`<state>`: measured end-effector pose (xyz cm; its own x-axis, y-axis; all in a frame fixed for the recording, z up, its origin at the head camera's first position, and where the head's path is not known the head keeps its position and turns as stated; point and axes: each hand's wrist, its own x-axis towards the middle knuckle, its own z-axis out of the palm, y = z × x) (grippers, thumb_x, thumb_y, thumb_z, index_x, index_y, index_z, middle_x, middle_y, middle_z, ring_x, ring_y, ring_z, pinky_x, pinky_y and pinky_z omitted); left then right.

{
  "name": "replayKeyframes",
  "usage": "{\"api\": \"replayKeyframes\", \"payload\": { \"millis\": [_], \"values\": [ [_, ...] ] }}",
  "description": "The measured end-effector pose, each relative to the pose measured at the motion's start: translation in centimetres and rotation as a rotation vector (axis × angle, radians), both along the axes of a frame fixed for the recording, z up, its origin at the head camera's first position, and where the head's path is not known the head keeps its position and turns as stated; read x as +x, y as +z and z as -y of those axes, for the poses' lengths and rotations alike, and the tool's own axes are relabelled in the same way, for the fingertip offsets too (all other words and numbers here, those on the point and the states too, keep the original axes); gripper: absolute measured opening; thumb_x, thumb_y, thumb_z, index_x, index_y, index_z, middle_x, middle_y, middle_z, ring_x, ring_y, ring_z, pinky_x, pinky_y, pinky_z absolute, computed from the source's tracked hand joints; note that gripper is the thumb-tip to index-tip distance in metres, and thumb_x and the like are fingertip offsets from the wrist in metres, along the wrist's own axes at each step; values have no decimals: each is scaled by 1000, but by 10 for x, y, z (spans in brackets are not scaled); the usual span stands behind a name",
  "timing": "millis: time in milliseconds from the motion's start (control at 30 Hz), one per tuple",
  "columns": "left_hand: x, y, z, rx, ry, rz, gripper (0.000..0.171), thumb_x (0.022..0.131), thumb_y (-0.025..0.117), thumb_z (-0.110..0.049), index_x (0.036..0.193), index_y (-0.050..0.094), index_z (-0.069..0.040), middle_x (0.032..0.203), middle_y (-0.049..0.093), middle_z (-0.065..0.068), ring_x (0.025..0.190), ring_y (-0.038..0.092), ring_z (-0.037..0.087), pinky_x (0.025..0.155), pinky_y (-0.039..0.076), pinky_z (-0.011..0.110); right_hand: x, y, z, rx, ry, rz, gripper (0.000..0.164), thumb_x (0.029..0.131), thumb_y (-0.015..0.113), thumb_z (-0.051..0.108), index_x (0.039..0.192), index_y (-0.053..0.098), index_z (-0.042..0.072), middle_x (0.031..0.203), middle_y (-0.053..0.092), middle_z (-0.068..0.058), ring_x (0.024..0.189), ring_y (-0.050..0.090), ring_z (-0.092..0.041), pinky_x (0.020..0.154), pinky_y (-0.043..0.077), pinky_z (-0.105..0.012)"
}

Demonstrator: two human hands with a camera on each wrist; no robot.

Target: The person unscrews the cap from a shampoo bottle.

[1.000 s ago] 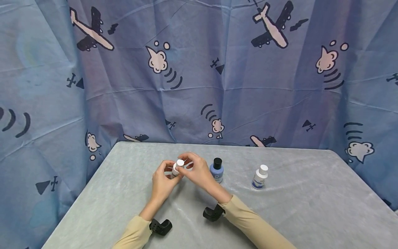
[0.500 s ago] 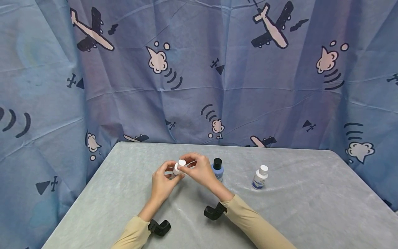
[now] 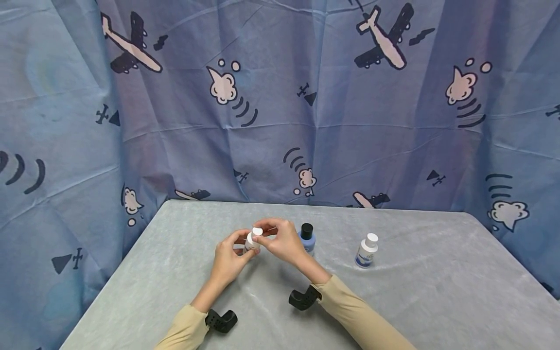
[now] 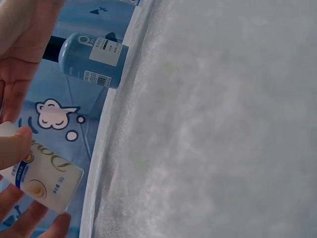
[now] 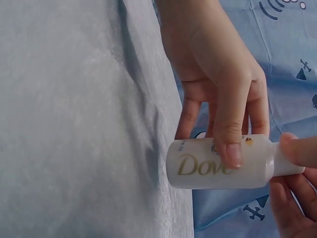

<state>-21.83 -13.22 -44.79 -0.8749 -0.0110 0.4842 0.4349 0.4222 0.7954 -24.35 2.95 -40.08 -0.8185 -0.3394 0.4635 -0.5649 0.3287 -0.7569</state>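
The white Dove bottle (image 3: 251,241) is held between both hands, left of centre in the lower half of the head view, with its cap end uppermost. The body is gripped by the left hand (image 3: 226,257); this grip is clamped, with the thumb laid across the lettered face, as shown in the right wrist view. The white cap (image 3: 257,231) is pinched between the thumb and fingers of the right hand (image 3: 284,240), so the second grip is likewise clamped. Whether the base is in contact with the tabletop (image 3: 415,291) cannot be told. A blue bottle (image 3: 308,243) with a black cap (image 3: 307,231) is stood upright just beside the right hand and is partly hidden by it. A blue-labelled white bottle (image 3: 366,252) is stood upright right of centre, well apart from the hands. The upper frame is filled by a blue curtain (image 3: 280,112) printed with aeroplanes and clouds.
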Motion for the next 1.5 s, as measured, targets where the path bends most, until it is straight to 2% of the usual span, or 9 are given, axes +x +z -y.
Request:
{"api": "replayKeyframes", "payload": {
  "millis": [167,400,500,633,833,1000,1300,1500],
  "values": [
    [2,1,1,-1,-44,36,42,75,81,-9,114,65,-7,105,70,12,90,68,25,71,59,33,0,0,-2,9,50,23,26,82,73,4,108,70,-1,107,71,-13,90,70,-25,79,55,-20],
    [3,3,0,-22,-45,57,43,77,80,-10,117,64,-6,104,70,12,91,68,24,70,58,29,0,0,-3,9,74,59,31,85,69,4,117,67,3,113,69,-13,96,70,-26,84,56,-29],
    [2,3,-2,-19,-15,51,42,75,82,-14,114,65,-9,100,71,9,87,68,22,68,57,26,-1,1,-3,-11,47,73,35,84,72,10,118,65,7,113,69,-13,95,70,-25,83,57,-30],
    [1,3,-4,-18,40,28,41,72,84,-16,109,67,-12,96,72,6,83,68,19,65,56,24,-1,2,-1,-20,-30,94,34,80,78,17,111,67,11,104,69,-9,89,69,-19,78,56,-24],
    [0,2,-6,-12,88,0,41,69,86,-15,105,68,-12,93,72,5,80,68,18,63,55,22,-1,2,0,13,-92,72,26,78,79,18,100,69,8,89,68,-6,76,66,-13,70,55,-20],
    [0,2,-7,-12,84,2,41,68,86,-14,105,67,-10,95,72,6,82,69,19,63,56,25,0,1,1,6,-77,59,25,79,78,13,100,70,4,90,69,-9,78,68,-16,70,55,-18],
    [0,0,-5,-18,50,3,42,72,82,-5,110,65,-6,100,72,12,86,69,24,65,58,36,2,0,1,-1,3,48,26,83,73,5,108,69,3,105,69,-13,88,69,-24,75,56,-20],
    [1,-2,-3,-24,42,5,42,73,82,-8,112,65,-6,101,72,12,85,69,24,65,58,35,2,-2,1,6,48,38,28,85,69,2,112,67,2,110,68,-15,93,69,-27,79,56,-22]
  ]
}}
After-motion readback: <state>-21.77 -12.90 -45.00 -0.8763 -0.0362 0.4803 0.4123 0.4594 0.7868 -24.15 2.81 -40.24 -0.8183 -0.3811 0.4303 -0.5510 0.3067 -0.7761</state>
